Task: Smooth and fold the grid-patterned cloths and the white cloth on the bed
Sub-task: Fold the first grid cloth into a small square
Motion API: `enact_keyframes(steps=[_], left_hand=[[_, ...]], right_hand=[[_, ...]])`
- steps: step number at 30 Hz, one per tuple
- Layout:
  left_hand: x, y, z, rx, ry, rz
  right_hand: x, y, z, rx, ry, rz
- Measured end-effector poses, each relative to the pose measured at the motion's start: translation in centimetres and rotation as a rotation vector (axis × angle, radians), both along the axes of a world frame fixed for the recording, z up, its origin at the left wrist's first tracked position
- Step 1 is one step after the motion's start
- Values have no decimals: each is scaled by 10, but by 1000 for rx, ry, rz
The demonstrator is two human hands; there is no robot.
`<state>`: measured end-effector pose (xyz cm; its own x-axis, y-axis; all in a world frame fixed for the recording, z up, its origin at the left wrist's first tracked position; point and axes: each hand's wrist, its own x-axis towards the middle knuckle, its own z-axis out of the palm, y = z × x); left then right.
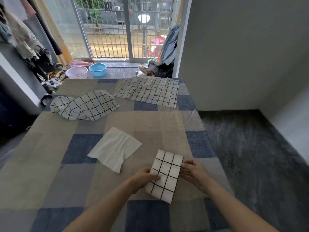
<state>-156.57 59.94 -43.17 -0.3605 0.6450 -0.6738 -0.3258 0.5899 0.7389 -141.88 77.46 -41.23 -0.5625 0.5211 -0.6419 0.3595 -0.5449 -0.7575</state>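
A small folded grid cloth [165,175] lies on the near part of the bed [50,164], held from both sides. The left hand [143,179] pinches its left edge, thumb on top. The right hand [192,173] touches its right edge with fingers bent; whether it grips I cannot tell. The white cloth [115,149] lies flat just beyond, to the left. A crumpled grid cloth [85,105] and a spread grid cloth [148,92] lie at the far end, apart.

folded cloth [164,175]: showing white with black grid lines
far cloths [148,91]: showing the same black grid on white
white cloth [115,149]: showing plain white
bedcover [50,148]: showing beige, grey and blue squares
basins [97,69]: showing blue and pale pink
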Motion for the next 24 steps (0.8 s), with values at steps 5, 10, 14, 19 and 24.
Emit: enact_keyframes(steps=[5,10,14,19,24], left_hand=[[24,20,-14,-2,18,-71],[46,37,-17,-57,85,-45],[58,56,-10,55,149,23],[75,79,-13,70,367,129],[95,86,-26,-20,647,3]], right_hand=[[9,2,-13,19,-116,63],[20,20,-3,124,-221,333],[19,57,2,332,-193,349],[26,85,-4,358,-219,341],[48,83,-44,475,-392,471]])
